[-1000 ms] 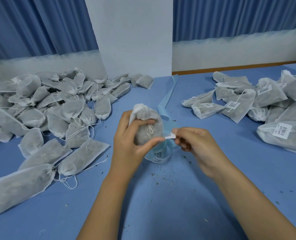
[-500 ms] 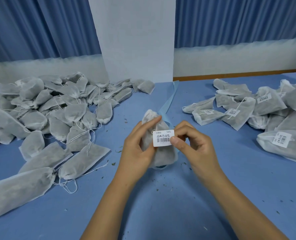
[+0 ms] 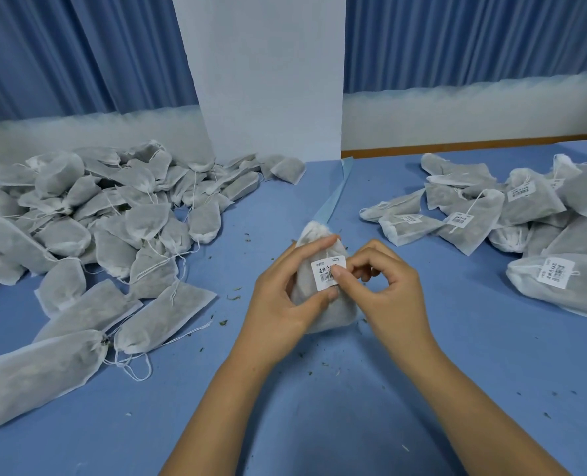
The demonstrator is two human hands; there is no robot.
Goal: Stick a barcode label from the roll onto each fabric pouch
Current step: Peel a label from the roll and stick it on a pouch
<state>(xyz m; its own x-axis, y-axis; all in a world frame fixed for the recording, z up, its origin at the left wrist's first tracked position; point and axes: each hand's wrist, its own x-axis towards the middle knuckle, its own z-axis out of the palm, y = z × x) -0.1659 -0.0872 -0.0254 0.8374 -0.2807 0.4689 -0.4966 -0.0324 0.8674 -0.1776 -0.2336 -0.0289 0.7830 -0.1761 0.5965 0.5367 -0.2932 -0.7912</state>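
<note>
Just above the tabletop [image 3: 319, 407], my left grip [image 3: 281, 304] grasps the pouch [image 3: 330, 314] upright to give a firm face, while my right grip [image 3: 385, 290] pinches the label [image 3: 324, 271] by its edge to press it flat there.

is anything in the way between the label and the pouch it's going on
Nothing visible. The label already lies on the pouch held in the left hand; the right hand pinches its right edge, hiding that part.

One head-worn camera looks forward and down, close above the left hand [image 3: 287, 297] and right hand [image 3: 385, 290], over the bench [image 3: 319, 424].
</note>
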